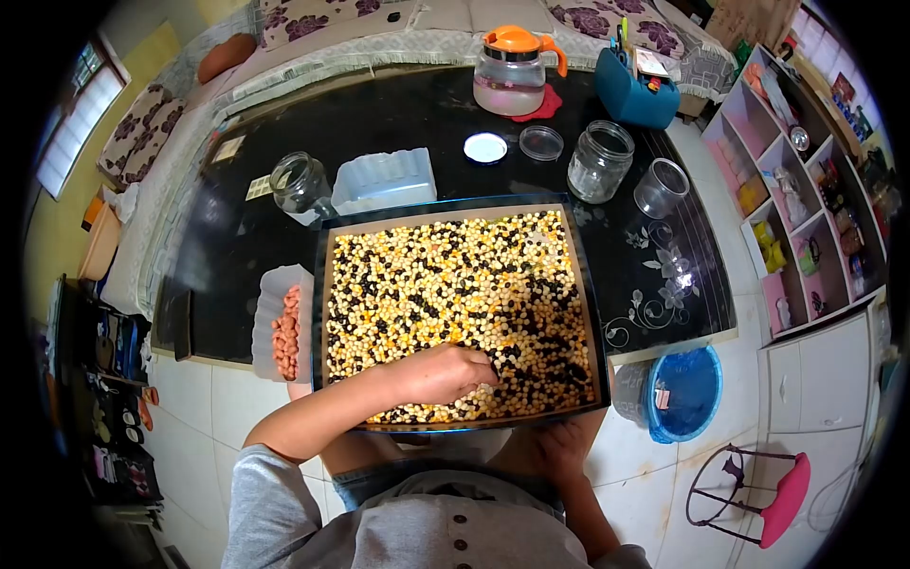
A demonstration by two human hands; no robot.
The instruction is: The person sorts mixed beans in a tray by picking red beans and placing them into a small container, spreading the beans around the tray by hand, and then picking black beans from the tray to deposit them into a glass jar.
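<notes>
A shallow cardboard box [580,313] with a dark outer side rests over my lap and the table edge. Mixed beans and corn kernels [427,284], cream, yellow and black, cover its bottom. My left hand [453,373] reaches in from the left, its fingers drawn together among the kernels; whatever lies between the fingertips is hidden. My right hand [564,446] is below the box's front right corner, against my leg, with its fingertips partly out of sight. Left of the box, a translucent plastic tub [270,303] holds reddish peanuts [286,332].
Behind the box on the black table [398,109] are a glass jar [299,185], a clear plastic tub [384,180], lids [485,148], another jar [600,163], a plastic cup [662,190] and an orange-topped jug [512,76]. A blue basin [682,394] and pink stool [785,503] stand right.
</notes>
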